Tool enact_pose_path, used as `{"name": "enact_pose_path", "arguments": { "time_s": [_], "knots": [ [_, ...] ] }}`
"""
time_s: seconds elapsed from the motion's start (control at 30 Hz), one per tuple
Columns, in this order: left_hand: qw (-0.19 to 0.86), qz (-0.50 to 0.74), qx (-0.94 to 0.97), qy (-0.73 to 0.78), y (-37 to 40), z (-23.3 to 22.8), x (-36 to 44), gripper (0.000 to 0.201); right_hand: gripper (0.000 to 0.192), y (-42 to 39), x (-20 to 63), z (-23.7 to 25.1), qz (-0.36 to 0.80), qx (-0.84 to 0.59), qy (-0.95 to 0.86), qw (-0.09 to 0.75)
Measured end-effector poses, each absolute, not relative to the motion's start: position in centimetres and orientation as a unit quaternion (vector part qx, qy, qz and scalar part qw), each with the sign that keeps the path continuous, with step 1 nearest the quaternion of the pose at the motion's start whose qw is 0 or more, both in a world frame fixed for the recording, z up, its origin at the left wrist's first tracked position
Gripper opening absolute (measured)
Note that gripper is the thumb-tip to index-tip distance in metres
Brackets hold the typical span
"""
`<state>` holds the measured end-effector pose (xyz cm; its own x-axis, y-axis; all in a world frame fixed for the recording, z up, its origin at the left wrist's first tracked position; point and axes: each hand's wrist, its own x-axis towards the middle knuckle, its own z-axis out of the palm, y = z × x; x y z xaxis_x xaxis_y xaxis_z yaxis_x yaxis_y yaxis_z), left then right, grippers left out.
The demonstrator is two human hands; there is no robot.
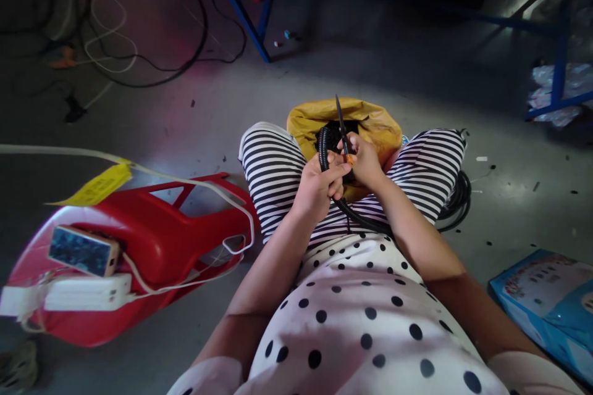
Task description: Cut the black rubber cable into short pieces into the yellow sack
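A black corrugated tube (323, 151) rises in an arch from my left hand (319, 184), whose fingers are closed around it. Its lower length runs across my lap to the right. My right hand (365, 162) is closed on a pointed dark blade with an orange handle (341, 120), its tip directed away from me. The hands nearly meet, and the handle is mostly covered by fingers. Just beyond them, between my knees, an open yellow sack (377, 123) holds a dark mass that I cannot make out in detail.
On my left, a red plastic stool (152, 228) lies tipped, carrying a phone (83, 251) and a white power strip (88, 293). Cables (185, 62) trail over the floor at the upper left. Blue metal legs (245, 12) stand ahead. A blue box (546, 302) sits at right.
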<state>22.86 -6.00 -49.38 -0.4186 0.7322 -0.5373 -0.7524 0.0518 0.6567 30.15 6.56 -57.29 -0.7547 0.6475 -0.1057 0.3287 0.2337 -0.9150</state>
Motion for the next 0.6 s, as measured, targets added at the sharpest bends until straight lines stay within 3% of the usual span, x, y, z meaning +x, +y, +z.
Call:
{"name": "enact_pose_path", "arguments": {
  "time_s": [0.17,0.37,0.6],
  "knots": [
    [0.562,0.681,-0.003,0.47,-5.8,-50.0,22.6,0.057,0.013,6.1,30.3,-57.3,0.532,-0.3,-0.78,0.139],
    [0.555,0.67,0.033,0.492,-6.3,-50.0,22.6,0.054,0.024,6.3,30.7,-57.3,0.582,-0.336,-0.728,0.135],
    [0.47,0.665,0.016,0.58,-5.7,-51.7,22.8,0.055,0.024,5.9,31.6,-57.5,0.454,-0.432,-0.773,0.095]
  ]
}}
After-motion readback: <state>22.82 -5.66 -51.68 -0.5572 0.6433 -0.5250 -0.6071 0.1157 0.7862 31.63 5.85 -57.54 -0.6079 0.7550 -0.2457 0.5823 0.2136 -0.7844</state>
